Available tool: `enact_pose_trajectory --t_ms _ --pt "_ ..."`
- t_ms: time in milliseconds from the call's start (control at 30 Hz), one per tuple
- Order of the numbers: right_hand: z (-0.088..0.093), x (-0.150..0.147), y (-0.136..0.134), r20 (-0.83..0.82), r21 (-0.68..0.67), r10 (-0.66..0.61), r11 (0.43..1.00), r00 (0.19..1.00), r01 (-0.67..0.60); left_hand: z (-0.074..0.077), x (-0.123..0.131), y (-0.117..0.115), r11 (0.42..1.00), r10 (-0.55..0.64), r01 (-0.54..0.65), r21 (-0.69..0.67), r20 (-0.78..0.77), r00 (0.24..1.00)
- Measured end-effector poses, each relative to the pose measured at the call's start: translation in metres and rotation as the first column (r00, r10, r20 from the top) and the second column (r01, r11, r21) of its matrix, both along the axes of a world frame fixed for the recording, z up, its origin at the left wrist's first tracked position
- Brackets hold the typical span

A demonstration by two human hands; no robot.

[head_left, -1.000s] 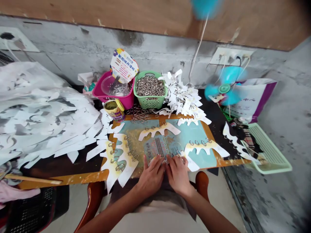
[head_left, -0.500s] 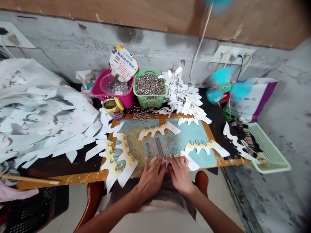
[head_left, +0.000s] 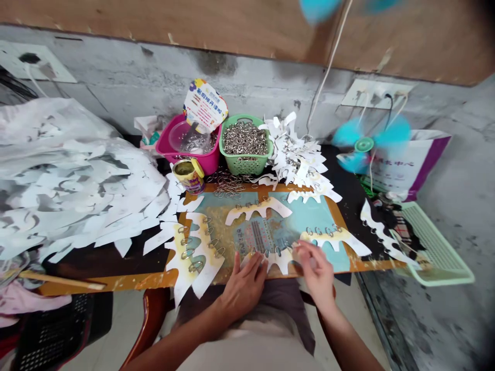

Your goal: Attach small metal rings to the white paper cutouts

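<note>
A white curved paper cut-out [head_left: 281, 262] with metal rings along its edge lies at the front of the board, right before me. My left hand [head_left: 247, 281] rests flat on its left part, fingers stretched out and covering that end. At the cut-out's right end my right hand [head_left: 317, 269] is closed, thumb and forefinger pinched on the paper tip. Similar cut-outs with rings and yellowish glue stains lie around: a pair at the left [head_left: 204, 252], one behind [head_left: 258, 208] and another at the right [head_left: 332, 238].
At the back stand a pink basket [head_left: 211, 162], a green basket of metal rings [head_left: 247, 164] and an open tin [head_left: 189, 181]. Loose rings [head_left: 229, 184] lie before them. Paper heaps [head_left: 96, 196] fill the left. A blue fan [head_left: 364, 144] spins at the right.
My right hand has lifted from beside the left and moved right, its fingers going from flat to pinched. More of the cut-out shows. The left hand stays put; the view shifted slightly.
</note>
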State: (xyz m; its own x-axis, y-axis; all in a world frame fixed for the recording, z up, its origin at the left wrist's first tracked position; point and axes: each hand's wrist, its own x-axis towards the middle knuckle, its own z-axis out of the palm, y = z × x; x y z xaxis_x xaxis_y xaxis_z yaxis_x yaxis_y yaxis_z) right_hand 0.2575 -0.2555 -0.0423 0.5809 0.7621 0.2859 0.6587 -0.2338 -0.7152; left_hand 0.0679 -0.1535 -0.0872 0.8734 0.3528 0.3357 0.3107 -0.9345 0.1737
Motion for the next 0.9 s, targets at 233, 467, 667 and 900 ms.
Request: enact_pose_trajectory --t_ms 233,467,667,900 --pt "0.002 -0.001 0.036 0.198 -0.262 0.389 0.906 0.9 -0.334 -0.003 0.002 -0.001 0.998 0.058 -0.058 -0.007 0.095 0.994" --pt "0.015 0.006 0.048 -0.107 -0.294 0.461 0.832 0.881 -0.471 0.006 -0.014 -0.005 0.979 0.187 -0.145 -0.145 0.344 0.92" --pt "0.058 0.009 0.053 -0.481 -0.034 0.423 0.867 0.768 -0.498 0.016 -0.015 -0.001 0.478 0.581 0.036 -0.878 0.346 0.736" --pt "0.076 -0.006 0.056 -0.599 0.14 0.52 0.817 0.609 -0.56 0.073 0.019 0.022 -0.268 0.546 0.227 -0.936 0.046 0.837"
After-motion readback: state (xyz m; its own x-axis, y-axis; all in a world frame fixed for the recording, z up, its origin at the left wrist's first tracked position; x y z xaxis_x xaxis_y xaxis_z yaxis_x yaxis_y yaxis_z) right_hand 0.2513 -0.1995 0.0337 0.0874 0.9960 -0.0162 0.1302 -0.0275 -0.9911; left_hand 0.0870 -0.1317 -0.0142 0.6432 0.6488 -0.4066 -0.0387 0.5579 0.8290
